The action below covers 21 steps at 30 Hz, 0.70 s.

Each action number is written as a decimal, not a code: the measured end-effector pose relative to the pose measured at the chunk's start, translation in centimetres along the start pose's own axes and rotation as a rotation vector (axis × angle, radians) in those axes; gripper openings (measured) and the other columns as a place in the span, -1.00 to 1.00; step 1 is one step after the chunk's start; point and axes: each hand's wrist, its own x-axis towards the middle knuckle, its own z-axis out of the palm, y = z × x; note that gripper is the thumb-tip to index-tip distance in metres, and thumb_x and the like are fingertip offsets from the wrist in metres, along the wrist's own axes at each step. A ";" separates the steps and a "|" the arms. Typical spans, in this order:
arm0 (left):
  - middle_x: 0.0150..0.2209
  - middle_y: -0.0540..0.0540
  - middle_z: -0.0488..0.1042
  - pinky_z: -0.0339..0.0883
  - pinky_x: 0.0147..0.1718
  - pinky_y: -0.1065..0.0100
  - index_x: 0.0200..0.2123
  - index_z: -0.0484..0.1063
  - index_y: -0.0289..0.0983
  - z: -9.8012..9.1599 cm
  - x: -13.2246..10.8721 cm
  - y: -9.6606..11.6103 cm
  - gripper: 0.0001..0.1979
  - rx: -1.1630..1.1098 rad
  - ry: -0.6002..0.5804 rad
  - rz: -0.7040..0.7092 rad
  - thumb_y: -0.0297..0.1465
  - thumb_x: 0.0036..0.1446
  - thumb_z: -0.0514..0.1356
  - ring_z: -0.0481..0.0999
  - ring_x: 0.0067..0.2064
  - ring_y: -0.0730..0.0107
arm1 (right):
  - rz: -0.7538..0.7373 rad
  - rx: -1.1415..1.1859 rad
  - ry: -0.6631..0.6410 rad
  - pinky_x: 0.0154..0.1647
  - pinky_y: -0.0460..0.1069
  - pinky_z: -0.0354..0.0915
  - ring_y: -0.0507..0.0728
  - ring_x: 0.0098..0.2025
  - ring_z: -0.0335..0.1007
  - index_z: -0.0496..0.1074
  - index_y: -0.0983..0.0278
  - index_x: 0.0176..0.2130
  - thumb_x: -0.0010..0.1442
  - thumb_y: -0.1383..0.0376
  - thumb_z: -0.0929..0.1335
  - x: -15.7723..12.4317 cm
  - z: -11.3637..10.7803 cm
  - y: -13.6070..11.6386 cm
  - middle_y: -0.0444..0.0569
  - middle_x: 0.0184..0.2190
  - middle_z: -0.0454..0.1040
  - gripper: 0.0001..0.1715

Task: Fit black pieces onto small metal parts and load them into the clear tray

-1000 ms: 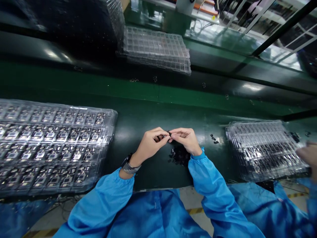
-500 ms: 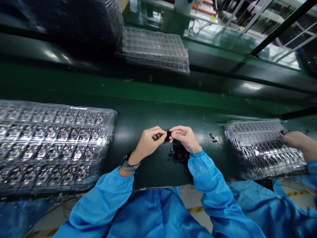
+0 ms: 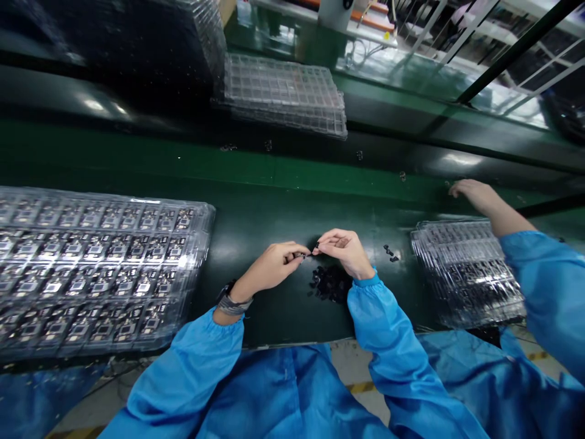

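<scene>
My left hand (image 3: 278, 263) is closed in a pinch on a small part at its fingertips, too small to name. Close beside it, my right hand (image 3: 340, 249) pinches a small black piece (image 3: 316, 246) between thumb and forefinger. The two sets of fingertips almost meet above the dark green bench (image 3: 274, 204). Just below my right hand lies a loose pile of small black pieces (image 3: 329, 284). To the left, a stack of clear plastic trays (image 3: 201, 244) holds rows of small circuit boards (image 3: 95, 249).
Another stack of clear trays (image 3: 461, 274) stands to the right. A co-worker's hand (image 3: 470, 190) reaches over the conveyor there. Several small parts (image 3: 359, 155) lie along the belt. More clear trays (image 3: 283, 91) sit beyond it. A few black pieces (image 3: 390, 253) lie right of my hands.
My fingertips have drawn slightly apart, with my left hand turned flatter and lower. The co-worker's hand has moved from the right tray stack up to the belt.
</scene>
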 end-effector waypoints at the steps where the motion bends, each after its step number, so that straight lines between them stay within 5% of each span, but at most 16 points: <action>1: -0.30 -0.06 0.53 0.30 -0.44 0.41 0.04 0.59 -0.23 -0.2 0.0 0.1 -0.70 -0.068 0.008 -0.035 -0.35 0.29 0.19 0.43 -0.45 0.45 | -0.008 0.005 0.005 -0.17 0.01 0.51 0.14 -0.33 0.67 0.58 0.28 -0.31 -0.01 0.17 0.65 0.0 0.0 0.1 -0.04 -0.42 0.67 -0.66; 5: -0.30 -0.02 0.48 0.39 -0.44 0.41 0.23 0.39 -0.27 -0.6 0.2 0.5 -0.46 -0.335 0.057 -0.126 -0.27 0.22 0.29 0.49 -0.45 0.45 | -0.022 -0.016 0.025 -0.19 0.02 0.51 0.15 -0.33 0.66 0.52 0.26 -0.34 -0.05 0.13 0.66 0.1 0.3 0.3 -0.06 -0.43 0.65 -0.59; 9: -0.33 -0.01 0.46 0.43 -0.43 0.40 0.15 0.40 -0.33 -0.3 0.3 0.8 -0.47 -0.458 0.122 -0.144 -0.25 0.16 0.34 0.51 -0.45 0.44 | -0.040 -0.149 0.021 -0.16 0.04 0.51 0.17 -0.29 0.65 0.54 0.27 -0.34 -0.01 0.08 0.64 0.1 0.8 0.4 -0.02 -0.39 0.65 -0.59; 21: -0.39 0.01 0.45 0.43 -0.36 0.40 0.08 0.48 -0.33 0.5 0.5 0.4 -0.59 -0.375 0.123 -0.076 -0.30 0.20 0.30 0.51 -0.44 0.47 | -0.130 -0.310 0.048 -0.16 0.04 0.50 0.14 -0.30 0.60 0.56 0.27 -0.32 0.07 0.05 0.59 0.3 0.8 0.7 0.00 -0.35 0.64 -0.63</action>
